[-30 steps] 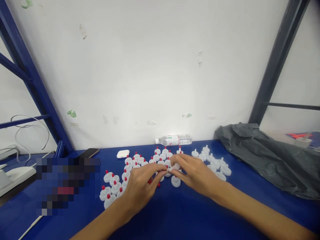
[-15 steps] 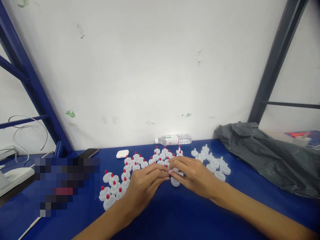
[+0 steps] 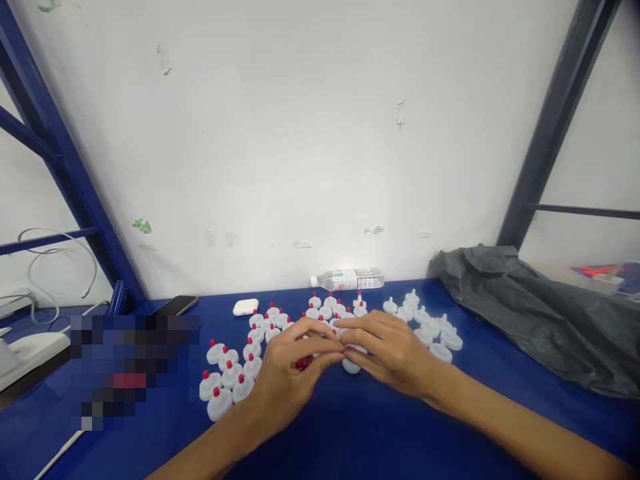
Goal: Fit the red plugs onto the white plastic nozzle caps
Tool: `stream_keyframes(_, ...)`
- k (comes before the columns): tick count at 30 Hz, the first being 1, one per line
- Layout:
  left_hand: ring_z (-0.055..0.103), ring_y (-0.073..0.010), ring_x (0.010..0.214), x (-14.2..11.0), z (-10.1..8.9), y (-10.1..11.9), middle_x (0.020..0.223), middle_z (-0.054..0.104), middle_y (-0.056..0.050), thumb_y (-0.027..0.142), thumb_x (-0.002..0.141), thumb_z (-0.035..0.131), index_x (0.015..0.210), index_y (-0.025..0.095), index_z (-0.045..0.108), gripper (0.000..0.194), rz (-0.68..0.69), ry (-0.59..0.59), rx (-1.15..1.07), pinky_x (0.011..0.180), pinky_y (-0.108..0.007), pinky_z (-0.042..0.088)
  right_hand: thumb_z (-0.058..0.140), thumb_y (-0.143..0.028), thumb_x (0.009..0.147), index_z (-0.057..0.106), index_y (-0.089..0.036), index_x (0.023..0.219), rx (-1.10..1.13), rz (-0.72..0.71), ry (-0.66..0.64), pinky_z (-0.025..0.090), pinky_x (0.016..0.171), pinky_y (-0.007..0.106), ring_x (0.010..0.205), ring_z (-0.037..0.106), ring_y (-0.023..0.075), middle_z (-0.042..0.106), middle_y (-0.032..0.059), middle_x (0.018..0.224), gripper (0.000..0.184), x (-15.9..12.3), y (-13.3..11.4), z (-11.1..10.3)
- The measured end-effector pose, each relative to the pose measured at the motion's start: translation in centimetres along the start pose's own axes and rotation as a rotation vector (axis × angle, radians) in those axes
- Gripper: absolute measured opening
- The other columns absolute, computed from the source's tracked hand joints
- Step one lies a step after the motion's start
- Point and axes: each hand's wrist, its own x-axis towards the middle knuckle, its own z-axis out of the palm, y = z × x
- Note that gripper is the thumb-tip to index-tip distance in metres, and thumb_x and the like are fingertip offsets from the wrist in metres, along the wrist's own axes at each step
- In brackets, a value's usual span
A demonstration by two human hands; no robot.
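Note:
My left hand (image 3: 297, 357) is closed, its thumb and fingertips pinched together at the fingertips of my right hand (image 3: 387, 347). Whatever sits in the left pinch is hidden. The right fingers curl round a white plastic nozzle cap (image 3: 351, 366), whose lower part shows below them; its top is covered. Small red tips (image 3: 301, 364) show in a heap under my left palm. Left of and behind my hands stand several white nozzle caps with red tips (image 3: 230, 375). To the right, beyond my right hand, several white nozzle caps without red tips (image 3: 440, 352) stand upright.
A clear plastic bottle (image 3: 350, 279) lies against the wall. Nearer stands a white earbud case (image 3: 245, 307), with a phone (image 3: 180, 305) to its left. A dark grey plastic bag (image 3: 530, 313) covers the right side of the blue table (image 3: 360, 433). Blue posts (image 3: 80, 160) rise at left.
My left fingers have lifted and spread a little from the thumb, so the red tips under the palm now show. My right hand stays at the same white nozzle cap.

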Motion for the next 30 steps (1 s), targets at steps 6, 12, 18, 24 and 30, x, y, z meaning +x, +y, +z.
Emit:
stream_keyframes(6, 0.068, -0.0211, 0.102, -0.3, -0.3, 1.0, 0.139, 0.059, -0.011, 0.026, 0.083, 0.076, 0.142, 0.029, 0.048, 0.065, -0.333, -0.080, -0.177, 0.084, -0.034, 0.062, 0.064, -0.017, 0.093, 0.066, -0.023, 0.096, -0.076, -0.098, 0.100, 0.048, 0.092, 0.038, 0.102, 0.065, 0.0186, 0.078, 0.0012, 0.107, 0.006, 0.9, -0.8, -0.9)
stream_keyframes(12, 0.071, -0.0231, 0.100, 0.2, -0.3, 1.5, 0.109, 0.075, -0.008, 0.018, 0.082, 0.069, 0.114, 0.018, 0.068, 0.032, -0.368, -0.314, -0.450, 0.087, -0.033, 0.058, 0.061, -0.017, 0.096, 0.069, -0.023, 0.092, -0.068, -0.226, 0.143, 0.045, 0.098, 0.036, 0.101, 0.065, 0.0166, 0.079, -0.0013, 0.101, 0.011, 0.6, -1.3, -0.4)
stream_keyframes(18, 0.068, -0.0166, 0.070, 0.9, -0.2, 2.1, 0.077, 0.073, -0.004, 0.018, 0.077, 0.069, 0.086, 0.013, 0.068, 0.010, -0.470, -0.356, -0.481, 0.062, -0.024, 0.051, 0.061, -0.021, 0.097, 0.069, -0.022, 0.093, -0.040, -0.236, 0.117, 0.044, 0.098, 0.037, 0.098, 0.066, 0.0161, 0.078, -0.0002, 0.100, 0.009, 0.4, -1.4, -0.1)
stream_keyframes(24, 0.071, -0.0196, 0.085, 0.9, -0.4, 1.2, 0.091, 0.074, -0.005, 0.021, 0.082, 0.070, 0.101, 0.017, 0.066, 0.020, -0.426, -0.259, -0.465, 0.074, -0.028, 0.056, 0.059, -0.016, 0.096, 0.065, -0.023, 0.107, -0.087, -0.182, 0.067, 0.042, 0.105, 0.039, 0.109, 0.066, 0.0161, 0.077, 0.0010, 0.113, 0.014, 1.0, -1.5, -0.7)
stream_keyframes(30, 0.071, -0.0230, 0.099, 2.2, -2.7, -1.9, 0.109, 0.073, -0.007, 0.037, 0.084, 0.071, 0.117, 0.020, 0.061, 0.039, -0.514, 0.073, -0.146, 0.081, -0.031, 0.057, 0.058, -0.008, 0.091, 0.053, -0.020, 0.125, -0.030, 0.037, 0.078, 0.045, 0.102, 0.043, 0.115, 0.064, 0.0198, 0.070, 0.0092, 0.127, 0.036, 1.0, -0.8, -1.0)
